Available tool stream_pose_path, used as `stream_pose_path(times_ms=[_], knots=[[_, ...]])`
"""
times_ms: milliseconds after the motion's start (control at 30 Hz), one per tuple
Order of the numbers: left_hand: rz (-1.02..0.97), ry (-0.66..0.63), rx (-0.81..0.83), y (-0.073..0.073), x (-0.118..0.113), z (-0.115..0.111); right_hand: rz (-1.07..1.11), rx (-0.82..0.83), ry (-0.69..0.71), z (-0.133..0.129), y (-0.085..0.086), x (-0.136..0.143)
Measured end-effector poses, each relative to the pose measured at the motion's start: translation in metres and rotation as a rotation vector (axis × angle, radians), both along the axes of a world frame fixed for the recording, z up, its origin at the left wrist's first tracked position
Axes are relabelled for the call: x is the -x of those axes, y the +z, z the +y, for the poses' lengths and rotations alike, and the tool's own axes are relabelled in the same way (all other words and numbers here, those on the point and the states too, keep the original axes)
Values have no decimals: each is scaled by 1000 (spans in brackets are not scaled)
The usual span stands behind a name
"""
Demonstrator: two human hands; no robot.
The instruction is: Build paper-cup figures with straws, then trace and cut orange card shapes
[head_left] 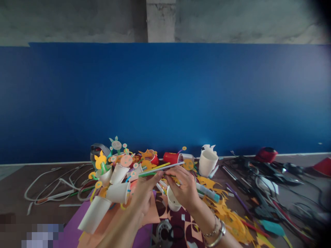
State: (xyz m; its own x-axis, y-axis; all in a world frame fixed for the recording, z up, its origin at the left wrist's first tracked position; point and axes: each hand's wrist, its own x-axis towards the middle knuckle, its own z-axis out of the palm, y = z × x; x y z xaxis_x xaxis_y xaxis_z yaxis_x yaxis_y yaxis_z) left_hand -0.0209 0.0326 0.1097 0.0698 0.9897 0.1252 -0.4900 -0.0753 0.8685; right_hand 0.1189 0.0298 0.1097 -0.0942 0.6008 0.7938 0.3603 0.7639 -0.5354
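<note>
My left hand (145,189) is closed, its thumb and fingers pinching a thin green straw (148,174) that runs on toward the right hand. My right hand (184,184), with bracelets at the wrist, is also closed, its fingertips bent together at the straw's other end. A pale straw (170,166) slants just above the fingertips; I cannot tell which hand, if either, grips it. Below and between the hands stands a white paper cup (173,199). Left of them, several white paper cups lie tipped, such as one (94,214), among straws topped with paper animal faces (117,144).
Orange paper scraps (234,220) spread to the right, beside a purple straw (236,196) and a tangle of black cables. A roll of tape (164,230) lies near the front. Red cups (172,157) and an upright white cup (208,163) stand along the blue partition (165,100).
</note>
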Motion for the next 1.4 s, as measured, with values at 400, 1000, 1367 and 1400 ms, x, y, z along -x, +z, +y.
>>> stream_pose_path(times_ms=[400,1000,1367,1400], knots=[[61,-12,-36,4,4,1,-9,19,31,2,-2,-2],[95,-73,-75,5,6,2,-35,30,11,1,2,-7],[133,-68,-51,7,6,2,-48,18,26,2,-3,-3],[134,-65,-57,7,6,2,-47,14,25,2,-4,-3]])
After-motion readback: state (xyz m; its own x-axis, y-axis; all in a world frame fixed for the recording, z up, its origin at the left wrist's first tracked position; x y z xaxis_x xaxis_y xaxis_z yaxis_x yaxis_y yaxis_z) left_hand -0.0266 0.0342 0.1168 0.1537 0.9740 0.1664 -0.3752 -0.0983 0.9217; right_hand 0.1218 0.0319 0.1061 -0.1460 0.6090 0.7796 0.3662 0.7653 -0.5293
